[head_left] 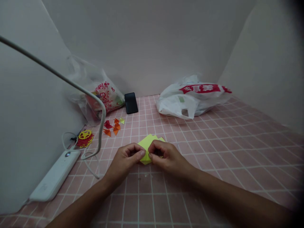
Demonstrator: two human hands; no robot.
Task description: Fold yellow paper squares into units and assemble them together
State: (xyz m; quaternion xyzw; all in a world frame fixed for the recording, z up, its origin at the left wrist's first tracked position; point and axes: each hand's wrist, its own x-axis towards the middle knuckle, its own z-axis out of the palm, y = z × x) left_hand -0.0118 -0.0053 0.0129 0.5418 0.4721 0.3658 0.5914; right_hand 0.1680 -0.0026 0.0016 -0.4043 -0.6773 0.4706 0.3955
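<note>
Sheets of yellow paper (147, 141) lie in front of me on the pink tiled surface, their corners fanned out at the far side. My left hand (128, 154) is closed at the left edge of the paper, thumb and forefinger pinched on it. From the right, my right hand (167, 153) pinches the yellow paper near its middle, its fingertips close to those of the left. The fingers cover part of the paper, so any fold between them is hidden.
Small folded orange papers (116, 128) lie beyond my left hand, near red and yellow cutouts (85, 135). A black phone (131, 103) rests at the back between two plastic bags (111, 98) (175, 106). A white power strip (55, 175) and a cable (101, 126) occupy the left.
</note>
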